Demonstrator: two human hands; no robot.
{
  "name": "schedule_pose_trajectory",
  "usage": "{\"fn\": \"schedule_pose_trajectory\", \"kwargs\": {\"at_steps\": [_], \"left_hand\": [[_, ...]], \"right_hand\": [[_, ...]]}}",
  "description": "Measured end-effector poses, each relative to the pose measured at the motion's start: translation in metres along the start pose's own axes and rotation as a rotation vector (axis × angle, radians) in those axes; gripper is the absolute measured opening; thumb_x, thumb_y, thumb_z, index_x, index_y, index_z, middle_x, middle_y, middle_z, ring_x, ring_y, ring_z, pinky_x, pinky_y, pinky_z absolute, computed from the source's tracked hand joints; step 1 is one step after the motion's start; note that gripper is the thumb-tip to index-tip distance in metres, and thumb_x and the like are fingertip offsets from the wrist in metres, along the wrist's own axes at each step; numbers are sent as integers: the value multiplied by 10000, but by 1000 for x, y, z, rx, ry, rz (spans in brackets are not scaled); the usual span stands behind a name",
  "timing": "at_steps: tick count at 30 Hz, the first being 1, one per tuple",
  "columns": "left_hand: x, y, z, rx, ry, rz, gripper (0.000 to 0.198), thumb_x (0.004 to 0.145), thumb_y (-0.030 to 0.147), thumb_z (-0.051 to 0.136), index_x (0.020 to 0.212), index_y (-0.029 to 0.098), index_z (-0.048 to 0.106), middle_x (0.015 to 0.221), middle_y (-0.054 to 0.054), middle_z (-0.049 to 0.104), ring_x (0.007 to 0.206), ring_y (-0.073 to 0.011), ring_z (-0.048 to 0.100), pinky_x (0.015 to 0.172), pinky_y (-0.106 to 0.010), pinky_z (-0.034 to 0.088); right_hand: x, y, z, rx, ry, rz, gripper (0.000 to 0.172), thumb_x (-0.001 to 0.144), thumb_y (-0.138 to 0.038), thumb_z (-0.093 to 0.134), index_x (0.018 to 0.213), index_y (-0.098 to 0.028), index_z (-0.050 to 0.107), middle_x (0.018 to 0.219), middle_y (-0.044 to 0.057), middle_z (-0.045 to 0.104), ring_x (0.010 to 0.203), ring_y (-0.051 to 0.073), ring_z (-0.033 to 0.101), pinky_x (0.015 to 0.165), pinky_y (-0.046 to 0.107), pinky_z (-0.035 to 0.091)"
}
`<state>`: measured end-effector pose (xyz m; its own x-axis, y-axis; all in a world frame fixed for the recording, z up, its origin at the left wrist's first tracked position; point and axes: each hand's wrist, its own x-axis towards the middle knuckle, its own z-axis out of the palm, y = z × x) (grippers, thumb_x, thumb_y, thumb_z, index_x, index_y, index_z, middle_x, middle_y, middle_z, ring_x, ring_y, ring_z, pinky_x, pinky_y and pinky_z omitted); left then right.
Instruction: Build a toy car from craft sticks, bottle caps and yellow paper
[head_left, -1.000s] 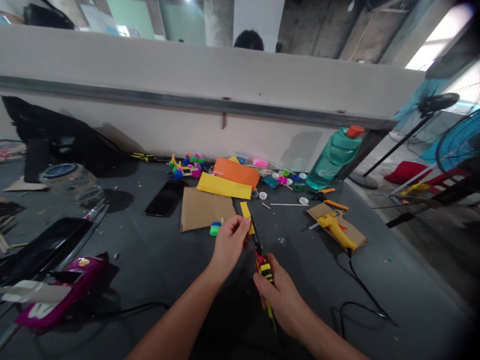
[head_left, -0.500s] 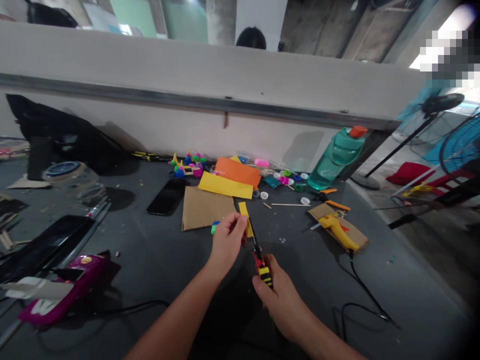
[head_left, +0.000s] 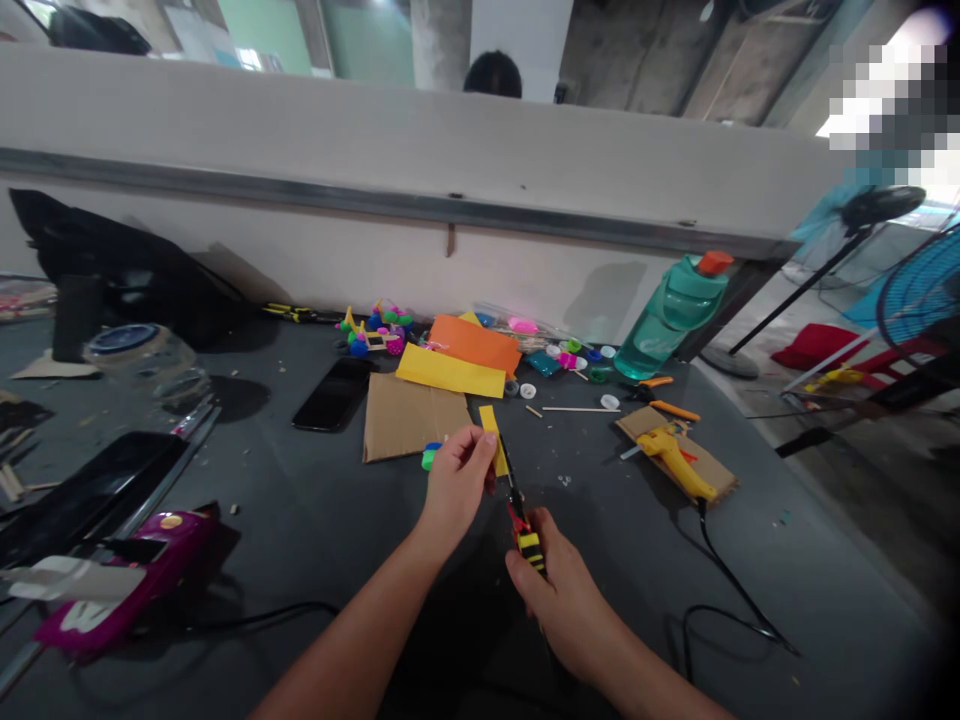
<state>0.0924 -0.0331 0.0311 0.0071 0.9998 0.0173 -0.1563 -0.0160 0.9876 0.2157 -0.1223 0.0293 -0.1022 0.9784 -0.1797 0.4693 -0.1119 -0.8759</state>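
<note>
Centrally, yellow paper strip [head_left: 492, 438], pinched in a narrow grip by the left hand [head_left: 457, 482], its lower end hidden behind the fingers. Just beside it, what appear to be black-bladed scissors [head_left: 511, 490], yellow-and-black handle wrapped in the closed right hand [head_left: 559, 600]. Farther up, on a dark table [head_left: 300, 530]: brown cardboard sheet [head_left: 412, 420], orange paper [head_left: 472, 345], smartphone [head_left: 334, 393]. Toward the right, yellow glue gun [head_left: 671, 450].

A pixelated patch [head_left: 885, 100] blurs the top right corner for me. My right hand [head_left: 562, 600] wraps the striped tool handle [head_left: 529, 550], hiding its lower end, and my left hand [head_left: 457, 480] covers part of the yellow paper strip [head_left: 491, 435]. The blue fan [head_left: 919, 295] runs off the right edge, and the small coloured bits [head_left: 375, 330] are too small to tell.
</note>
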Motion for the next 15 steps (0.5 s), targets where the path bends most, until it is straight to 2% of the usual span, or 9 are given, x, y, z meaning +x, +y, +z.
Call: {"fn": "schedule_pose_trajectory", "kwargs": {"at_steps": [15], "left_hand": [[-2, 1, 1, 2, -15, -2, 348, 798, 458, 583, 613, 181, 483, 495, 57, 418, 444, -80, 400, 420, -182, 345]], "right_hand": [[1, 1, 0, -19, 15, -1, 144, 847, -243, 461, 975, -182, 479, 812, 29, 569, 639, 131, 541, 567, 233, 419]]}}
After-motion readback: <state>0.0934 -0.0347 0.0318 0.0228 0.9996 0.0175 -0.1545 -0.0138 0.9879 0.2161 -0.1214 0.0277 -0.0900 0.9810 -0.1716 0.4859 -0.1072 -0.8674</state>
